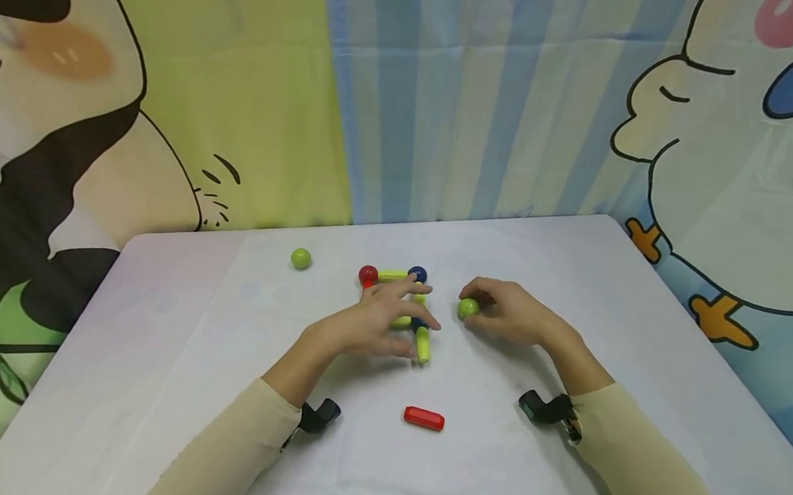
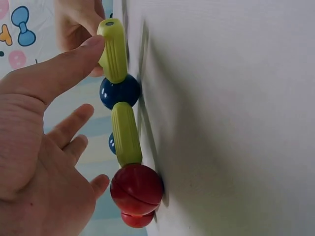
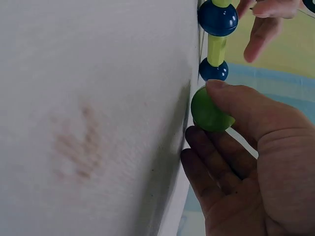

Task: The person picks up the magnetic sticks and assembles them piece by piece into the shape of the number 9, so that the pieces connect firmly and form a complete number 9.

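Observation:
Sticks and balls joined into a frame lie mid-table: yellow-green rods [image 2: 127, 135], blue balls [image 1: 418, 273] and red balls [image 2: 137, 189]. Over this frame my left hand [image 1: 381, 319] hovers with its fingers spread, covering part of it in the head view. In the left wrist view the thumb tip overlaps the end rod [image 2: 113, 51], and no finger curls round it. To the right of the frame, my right hand [image 1: 512, 313] grips a green ball [image 3: 209, 110] between thumb and fingers, close to the tabletop.
A second green ball [image 1: 301, 258] lies at the back left of the white table [image 1: 234, 389]. Nearer the front is a loose red rod [image 1: 424, 418]. A cartoon-printed curtain [image 1: 449, 90] hangs behind the table's far edge.

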Available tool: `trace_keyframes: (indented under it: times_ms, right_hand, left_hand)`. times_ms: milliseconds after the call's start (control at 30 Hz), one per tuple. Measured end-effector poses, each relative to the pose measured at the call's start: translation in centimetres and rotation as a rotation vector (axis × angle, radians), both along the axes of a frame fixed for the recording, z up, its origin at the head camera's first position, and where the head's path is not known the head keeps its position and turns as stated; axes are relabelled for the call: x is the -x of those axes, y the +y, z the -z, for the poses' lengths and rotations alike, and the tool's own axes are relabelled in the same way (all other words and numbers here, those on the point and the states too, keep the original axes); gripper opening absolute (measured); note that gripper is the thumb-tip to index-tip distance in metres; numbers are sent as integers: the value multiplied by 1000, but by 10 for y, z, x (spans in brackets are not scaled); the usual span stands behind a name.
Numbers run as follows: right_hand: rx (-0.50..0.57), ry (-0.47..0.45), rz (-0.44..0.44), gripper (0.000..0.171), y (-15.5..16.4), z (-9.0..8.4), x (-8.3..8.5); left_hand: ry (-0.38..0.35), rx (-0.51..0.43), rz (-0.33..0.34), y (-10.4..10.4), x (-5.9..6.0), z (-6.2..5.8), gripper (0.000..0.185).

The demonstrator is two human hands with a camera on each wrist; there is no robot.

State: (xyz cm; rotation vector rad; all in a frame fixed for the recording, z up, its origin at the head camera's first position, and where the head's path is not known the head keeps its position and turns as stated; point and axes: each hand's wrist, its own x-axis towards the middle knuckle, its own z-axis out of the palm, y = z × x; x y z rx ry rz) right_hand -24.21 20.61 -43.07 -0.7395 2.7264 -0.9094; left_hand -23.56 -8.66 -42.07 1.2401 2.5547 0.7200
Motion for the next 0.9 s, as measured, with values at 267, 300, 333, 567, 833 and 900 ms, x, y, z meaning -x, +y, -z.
trace_keyframes:
  times_ms: [267,300,333,567,833,900]
  right_hand:
    - [-14,-8,-44,35,2,-3,-13]
    - [-16,-3,-52,35,3,-3,-14]
    - [-17,1,-58,35,3,-3,-15]
    - [13,-19,-64,32,2,-6,-24]
    - [20,-56,-111,34,-3,-6,-32]
    - [13,-63,-131,35,-5,-5,-33]
  left_hand:
    - [-11,77,38,7,0,3,34]
    - [-20,95,38,8,0,3,33]
    - [-34,111,35,9,-1,3,32]
    - [-7,147,13,13,1,5,31]
    - [-1,124,8,18,8,7,28]
    - [-2,115,8,18,10,8,28]
